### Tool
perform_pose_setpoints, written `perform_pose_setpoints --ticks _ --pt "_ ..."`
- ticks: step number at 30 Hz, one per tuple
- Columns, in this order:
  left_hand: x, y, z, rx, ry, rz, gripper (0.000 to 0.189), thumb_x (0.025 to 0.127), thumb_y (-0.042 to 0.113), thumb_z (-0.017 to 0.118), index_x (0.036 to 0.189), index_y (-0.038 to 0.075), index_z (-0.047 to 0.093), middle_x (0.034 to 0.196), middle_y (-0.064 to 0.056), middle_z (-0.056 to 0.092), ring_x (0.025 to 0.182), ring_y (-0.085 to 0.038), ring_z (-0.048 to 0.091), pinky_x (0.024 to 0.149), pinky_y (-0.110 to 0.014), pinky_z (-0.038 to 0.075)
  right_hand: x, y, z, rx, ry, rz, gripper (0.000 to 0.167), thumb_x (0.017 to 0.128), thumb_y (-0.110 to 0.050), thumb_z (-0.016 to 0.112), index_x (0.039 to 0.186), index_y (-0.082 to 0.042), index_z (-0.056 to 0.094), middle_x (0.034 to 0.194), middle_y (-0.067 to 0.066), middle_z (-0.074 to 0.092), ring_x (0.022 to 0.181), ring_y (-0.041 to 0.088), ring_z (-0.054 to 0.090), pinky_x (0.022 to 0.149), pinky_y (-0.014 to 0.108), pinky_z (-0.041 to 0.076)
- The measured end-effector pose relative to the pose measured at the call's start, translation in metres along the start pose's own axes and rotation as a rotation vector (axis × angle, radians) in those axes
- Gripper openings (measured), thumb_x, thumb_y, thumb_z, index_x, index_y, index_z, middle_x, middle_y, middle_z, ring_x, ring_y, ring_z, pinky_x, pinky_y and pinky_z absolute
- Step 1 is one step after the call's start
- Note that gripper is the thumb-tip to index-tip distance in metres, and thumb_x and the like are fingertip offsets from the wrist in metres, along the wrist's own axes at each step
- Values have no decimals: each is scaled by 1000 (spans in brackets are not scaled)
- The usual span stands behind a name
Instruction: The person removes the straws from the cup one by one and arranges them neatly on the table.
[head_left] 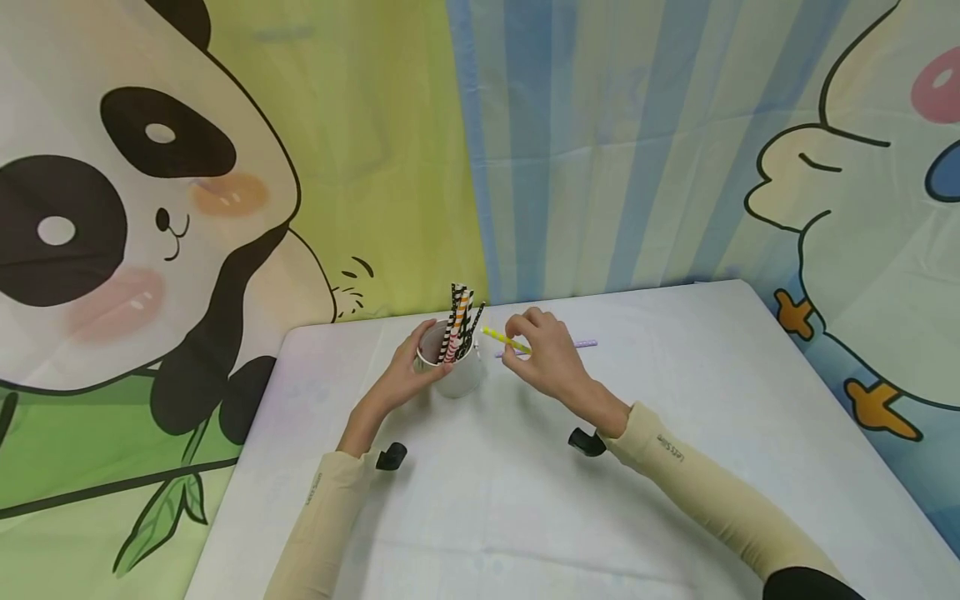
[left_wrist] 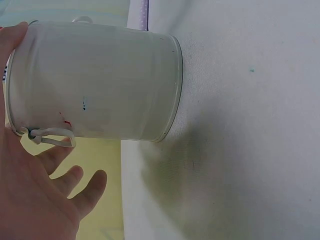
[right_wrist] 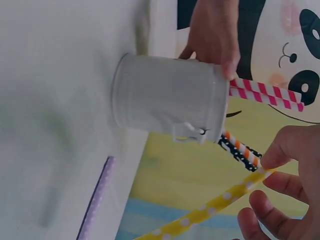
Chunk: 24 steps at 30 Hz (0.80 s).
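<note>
A white metal bucket [head_left: 459, 382] with small side handles stands upright on the table, holding several patterned paper straws [head_left: 459, 321]. My left hand [head_left: 408, 371] grips its rim from the left, the thumb on the near side and other fingers spread along the far side. To the right of the bucket, my right hand [head_left: 553, 357] pinches a yellow paper straw [right_wrist: 200, 214] with white dots between thumb and index finger, other fingers loosely bent. The straw's far end points toward the bucket in the head view. A purple dotted straw [right_wrist: 97, 197] lies on the table behind the right hand, which partly hides it.
The white-covered table [head_left: 480, 500] reaches back to a curtain [head_left: 585, 167] with printed cartoon animals. Pink-checked straws [right_wrist: 267, 94] and black and orange patterned ones lean out over the bucket's rim. Small black devices [head_left: 587, 442] sit at both wrists.
</note>
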<state>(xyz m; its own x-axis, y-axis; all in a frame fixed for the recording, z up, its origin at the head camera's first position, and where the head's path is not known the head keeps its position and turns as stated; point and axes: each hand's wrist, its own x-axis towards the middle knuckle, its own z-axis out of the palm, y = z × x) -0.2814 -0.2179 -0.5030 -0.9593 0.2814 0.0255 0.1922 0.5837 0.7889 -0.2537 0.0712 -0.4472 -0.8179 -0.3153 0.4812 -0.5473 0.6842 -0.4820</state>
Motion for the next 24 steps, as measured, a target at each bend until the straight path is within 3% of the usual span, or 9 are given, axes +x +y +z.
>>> perform_pose_setpoints --ticks 5,18,24 --pt "0 0 0 -3 1 15 90 88 50 73 159 29 22 159 -8 35 145 -34 34 114 -64 30 -4 10 7 -105 -91 -17 11 85 -15 63 95 -19 61 93 1 55 81 22 48 70 37 38" --pt "1 -2 0 -14 4 21 87 88 50 72 158 36 22 159 -7 35 145 -32 35 114 -63 31 -12 31 27 -317 -185 -79 14 87 -14 65 98 -18 58 91 4 52 79 25 45 66 38 35" --pt "0 -1 0 -12 6 34 88 88 47 73 159 31 22 158 -8 36 144 -33 36 114 -62 31 -15 44 38 -374 -238 -94 16 86 -10 62 101 -15 61 92 7 51 76 26 42 64 37 30"
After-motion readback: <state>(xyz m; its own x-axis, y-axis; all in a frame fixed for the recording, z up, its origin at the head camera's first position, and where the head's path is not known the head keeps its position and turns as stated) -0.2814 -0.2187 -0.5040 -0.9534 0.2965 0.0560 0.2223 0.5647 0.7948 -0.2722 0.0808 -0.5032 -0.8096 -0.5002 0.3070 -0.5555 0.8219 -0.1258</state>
